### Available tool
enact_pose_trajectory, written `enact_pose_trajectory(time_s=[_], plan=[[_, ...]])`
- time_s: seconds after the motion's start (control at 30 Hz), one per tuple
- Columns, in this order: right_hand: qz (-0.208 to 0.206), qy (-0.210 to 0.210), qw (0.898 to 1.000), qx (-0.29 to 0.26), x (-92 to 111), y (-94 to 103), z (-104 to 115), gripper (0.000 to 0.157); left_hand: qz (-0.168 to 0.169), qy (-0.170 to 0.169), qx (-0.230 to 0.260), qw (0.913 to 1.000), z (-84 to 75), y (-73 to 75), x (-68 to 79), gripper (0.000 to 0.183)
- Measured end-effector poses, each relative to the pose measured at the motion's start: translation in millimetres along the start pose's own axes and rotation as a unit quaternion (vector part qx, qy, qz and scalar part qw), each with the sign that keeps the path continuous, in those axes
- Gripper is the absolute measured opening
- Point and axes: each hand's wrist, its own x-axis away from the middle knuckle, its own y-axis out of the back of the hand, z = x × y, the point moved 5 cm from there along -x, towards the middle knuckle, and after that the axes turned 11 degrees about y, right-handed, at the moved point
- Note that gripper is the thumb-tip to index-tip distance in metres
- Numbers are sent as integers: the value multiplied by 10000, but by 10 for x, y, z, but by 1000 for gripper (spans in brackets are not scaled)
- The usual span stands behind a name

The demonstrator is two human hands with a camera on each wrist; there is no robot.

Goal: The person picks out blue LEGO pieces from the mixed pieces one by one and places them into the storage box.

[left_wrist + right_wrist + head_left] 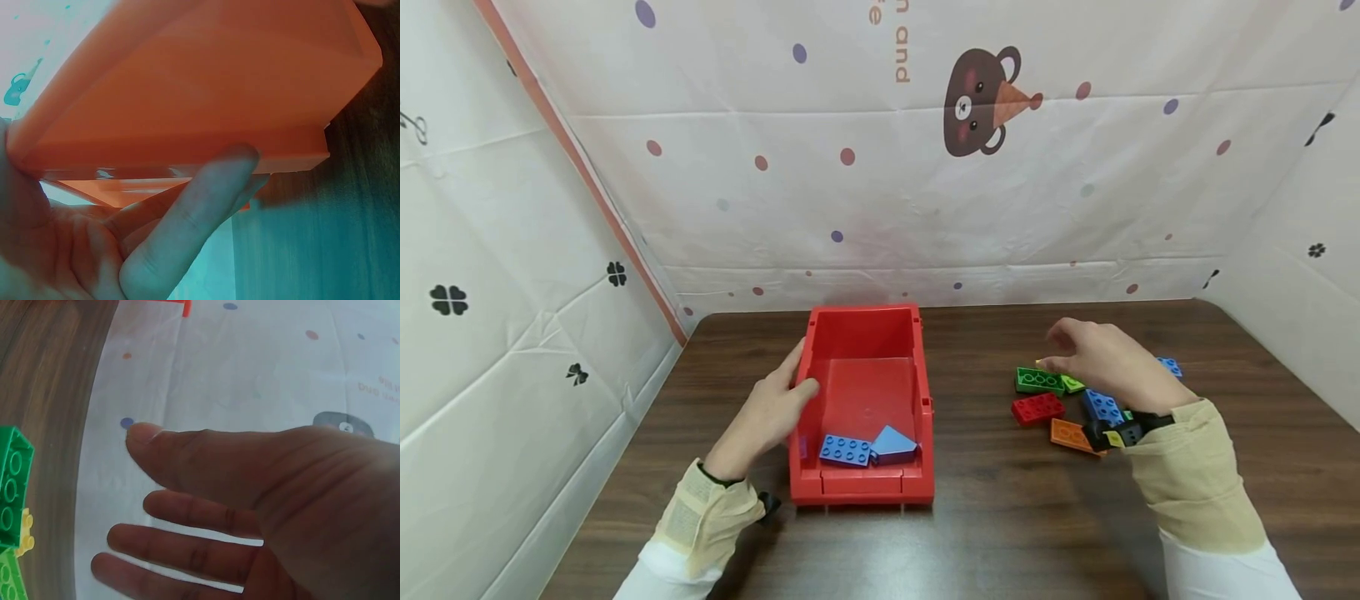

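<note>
My left hand [767,421] grips the left wall of a red bin [865,383], thumb [212,194] over the rim and the other fingers along the outside. At the near end of the bin lie a blue studded brick [845,450] and a blue sloped piece [893,445]. Over the loose bricks on the right hovers my right hand [1108,362], holding nothing; its fingers [187,553] extend loosely apart from the thumb. Close below it are a green brick [1039,381], a red brick [1037,409], a blue brick [1103,407] and a lime piece [1072,384].
An orange brick [1070,435] lies nearest me in the loose group, partly behind the right wrist's black strap [1126,431]. Farther right, another blue brick [1170,367] shows past the forearm. Printed cloth [865,192] hangs behind the dark wooden table [985,517] and along both sides.
</note>
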Motion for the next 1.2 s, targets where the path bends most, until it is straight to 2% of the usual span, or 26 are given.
enact_pose_trajectory(time_s=[0.23,0.43,0.67,0.83,1.03,1.2], plan=[[382,-532,9978,-71,34,-23,-163,60,0,26,59,10000,6,6,-2,77],[296,-665,9973,80,60,2,-248,60,78,78,190,9998,10,7,-8,79],[439,-1025,9936,-169,103,-45,-366,59,90,95,206,9997,8,6,-8,78],[472,-1145,9921,-221,135,-62,-446,58,19,58,93,9999,-3,6,-10,77],[428,-1143,9925,89,147,-49,-511,53,32,82,127,9999,-7,5,-7,77],[577,-1307,9897,114,155,-75,-574,50,58,98,174,9998,-5,4,-9,77]])
